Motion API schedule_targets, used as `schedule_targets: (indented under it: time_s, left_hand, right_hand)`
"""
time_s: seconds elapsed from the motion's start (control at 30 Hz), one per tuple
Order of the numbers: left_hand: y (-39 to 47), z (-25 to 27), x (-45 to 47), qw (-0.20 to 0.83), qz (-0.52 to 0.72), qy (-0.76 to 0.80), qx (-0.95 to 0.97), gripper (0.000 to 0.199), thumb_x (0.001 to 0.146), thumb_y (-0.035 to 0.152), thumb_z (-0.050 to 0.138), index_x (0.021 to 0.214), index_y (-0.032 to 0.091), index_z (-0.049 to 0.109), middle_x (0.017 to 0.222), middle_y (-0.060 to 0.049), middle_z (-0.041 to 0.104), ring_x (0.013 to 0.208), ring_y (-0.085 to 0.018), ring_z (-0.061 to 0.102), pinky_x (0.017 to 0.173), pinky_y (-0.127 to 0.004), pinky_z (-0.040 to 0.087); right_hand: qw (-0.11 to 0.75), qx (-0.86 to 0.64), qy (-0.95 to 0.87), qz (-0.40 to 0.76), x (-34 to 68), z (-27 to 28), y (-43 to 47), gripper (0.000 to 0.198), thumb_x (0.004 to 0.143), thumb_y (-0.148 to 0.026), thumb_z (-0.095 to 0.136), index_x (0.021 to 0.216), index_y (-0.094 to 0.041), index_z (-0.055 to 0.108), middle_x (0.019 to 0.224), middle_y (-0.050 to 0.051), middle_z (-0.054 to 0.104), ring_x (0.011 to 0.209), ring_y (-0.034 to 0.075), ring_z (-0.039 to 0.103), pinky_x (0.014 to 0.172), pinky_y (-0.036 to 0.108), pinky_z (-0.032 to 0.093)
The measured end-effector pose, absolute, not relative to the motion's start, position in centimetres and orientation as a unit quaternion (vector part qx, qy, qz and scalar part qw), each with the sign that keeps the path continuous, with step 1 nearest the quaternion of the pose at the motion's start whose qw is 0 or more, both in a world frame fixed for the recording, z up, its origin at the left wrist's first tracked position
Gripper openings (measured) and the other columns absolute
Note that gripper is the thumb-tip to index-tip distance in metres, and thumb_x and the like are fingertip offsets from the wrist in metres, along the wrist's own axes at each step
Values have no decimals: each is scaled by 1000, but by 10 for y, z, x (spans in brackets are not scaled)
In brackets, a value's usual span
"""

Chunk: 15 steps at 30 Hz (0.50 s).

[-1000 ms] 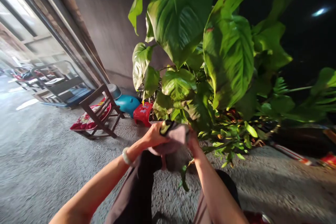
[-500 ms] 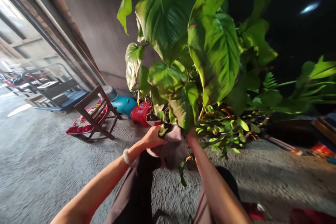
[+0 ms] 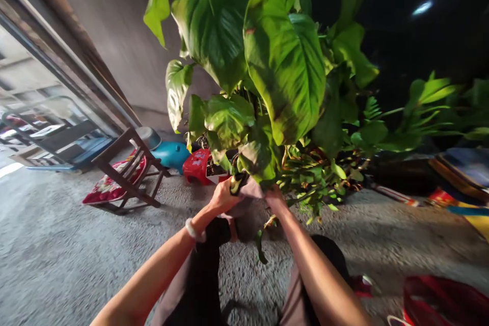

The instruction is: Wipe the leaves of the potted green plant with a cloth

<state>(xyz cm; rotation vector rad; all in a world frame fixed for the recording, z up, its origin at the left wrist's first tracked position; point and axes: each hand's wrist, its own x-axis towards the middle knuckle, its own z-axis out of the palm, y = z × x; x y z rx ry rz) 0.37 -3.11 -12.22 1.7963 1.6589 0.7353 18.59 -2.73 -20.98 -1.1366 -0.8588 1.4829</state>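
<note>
A tall plant with broad green leaves (image 3: 286, 71) rises directly in front of me. Low down, beneath its leaves, is a greyish-pink thing (image 3: 250, 192); whether it is a pot or a cloth I cannot tell. My left hand (image 3: 224, 196) is closed on its left side, beside a dark patch with a yellowish edge at the thumb. On the right edge my right hand (image 3: 274, 197) grips the same thing, its fingers mostly hidden by leaves and shade. A drooping stem with a leaf (image 3: 260, 244) hangs below, between my forearms.
To the left stands a wooden chair (image 3: 128, 170) with a red floral cushion, in front of a blue trolley (image 3: 86, 155). A blue object (image 3: 170, 155) and a red stool (image 3: 196, 165) sit by the wall. Smaller potted plants (image 3: 317, 178) spread rightward. A red bag (image 3: 443, 298) lies at lower right.
My view has turned slightly right, so the plant, chair and wall sit further left. The red bag shows more. Both hands keep their hold in about the same place.
</note>
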Motion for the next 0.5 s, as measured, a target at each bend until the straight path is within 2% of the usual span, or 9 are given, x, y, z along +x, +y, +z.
schedule_targets:
  time_s: [0.07, 0.1, 0.17, 0.23, 0.3, 0.37, 0.43, 0.5]
  left_hand:
    - [-52, -139, -13, 319, 246, 624, 669, 31, 57, 23, 81, 85, 20, 67, 73, 6, 62, 73, -16, 54, 68, -26, 45]
    - [-62, -143, -21, 332, 227, 624, 670, 30, 55, 22, 81, 82, 20, 66, 71, 7, 61, 72, -16, 53, 67, -26, 44]
    - [-82, -142, -31, 364, 187, 606, 683, 27, 53, 22, 80, 76, 20, 66, 68, 7, 60, 70, -16, 51, 65, -26, 43]
    - [-102, -129, -32, 399, 172, 569, 698, 27, 52, 23, 82, 75, 21, 68, 69, 6, 63, 71, -17, 53, 66, -27, 45]
    - [-118, -107, -20, 434, 200, 521, 707, 32, 51, 27, 87, 79, 21, 73, 77, 3, 70, 77, -21, 59, 70, -30, 52]
    - [-126, -78, 4, 471, 245, 471, 704, 32, 54, 30, 87, 83, 21, 75, 81, 0, 74, 79, -23, 65, 71, -31, 56]
    - [-120, -54, 38, 466, 341, 452, 680, 29, 60, 32, 84, 85, 21, 75, 80, -1, 74, 76, -23, 66, 67, -31, 57]
    - [-98, -41, 77, 419, 432, 458, 654, 29, 63, 32, 83, 87, 21, 73, 79, 0, 73, 73, -22, 66, 65, -30, 57]
  right_hand:
    - [460, -478, -381, 644, 208, -207, -47, 7, 85, -19, 85, 89, -19, 79, 76, -1, 76, 74, 20, 73, 70, 32, 62]
    - [433, -476, -389, 659, 224, -204, -59, 11, 77, -15, 85, 84, -21, 80, 68, -1, 75, 67, 21, 72, 64, 31, 59]
    - [391, -472, -393, 686, 266, -196, -87, 21, 62, -13, 89, 78, -22, 80, 63, 0, 75, 56, 22, 70, 51, 31, 54]
    - [397, -477, -373, 690, 314, -189, -112, 26, 53, -17, 93, 71, -22, 76, 60, 2, 74, 48, 22, 66, 45, 32, 51]
    - [468, -500, -322, 654, 357, -187, -127, 26, 56, -29, 94, 66, -24, 70, 57, 1, 70, 46, 18, 61, 46, 31, 49]
    - [564, -533, -242, 582, 386, -192, -128, 29, 69, -44, 87, 69, -27, 64, 56, -3, 65, 48, 14, 57, 49, 27, 48]
    - [630, -558, -156, 517, 396, -203, -116, 30, 80, -53, 78, 78, -28, 61, 61, -5, 64, 53, 14, 60, 52, 25, 49]
    - [655, -566, -93, 492, 387, -214, -96, 32, 86, -58, 73, 85, -29, 61, 66, -5, 67, 59, 16, 67, 54, 25, 52]
